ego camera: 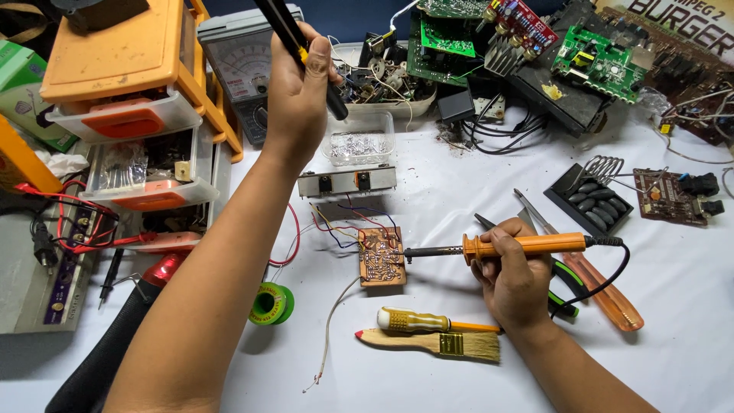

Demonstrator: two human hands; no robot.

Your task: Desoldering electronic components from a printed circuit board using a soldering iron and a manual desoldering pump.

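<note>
My right hand [511, 274] grips an orange soldering iron [527, 245] by its handle, held level, its tip resting at the right edge of a small brown circuit board [381, 257] with coloured wires. My left hand [300, 90] is raised at the back of the table, closed around a black and yellow tool [294, 42] that looks like a desoldering pump, in front of a grey analogue multimeter [238, 57]. A green solder spool [270, 304] lies beside my left forearm.
An orange drawer organiser [126, 84] stands at the left. A screwdriver [417, 320] and a paintbrush [436, 342] lie in front of the board. Green circuit boards [600, 61] and cables pile at the back. A black iron stand [589, 195] sits at the right.
</note>
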